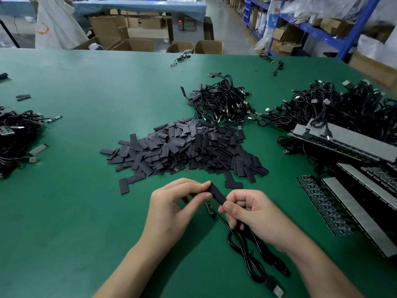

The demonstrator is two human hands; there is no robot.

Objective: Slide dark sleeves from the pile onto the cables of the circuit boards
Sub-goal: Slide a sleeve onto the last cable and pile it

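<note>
**Dark grey flat sleeve (217, 195) slanted between both your hands**

You hold the sleeve just above the green table mat (86, 201), near your edge of the table. Its long axis runs from upper left down to lower right. Your left hand (171, 211) pinches the far, upper-left end between thumb and fingertips. Your right hand (255, 214) grips the near, lower-right end with thumb and forefinger, and its other fingers curl over the thin black cable (242, 248).

A small green circuit board (210, 208) peeks out under the sleeve. The sleeve and your fingers hide most of it, so you cannot tell whether the sleeve is already on it. The cable loops toward you and ends in a silver USB plug (277, 290), cut off at the bottom edge.

Beyond your hands lies the big pile of loose dark sleeves (189, 149), with a tangled heap of black cables (223, 102) behind it. Rows of boards with grey strips (343, 145) lie at your right, running out of view.

Cardboard boxes (120, 33) and blue metal shelving (311, 24) stand past the table; the shelf contents are blurred.
</note>
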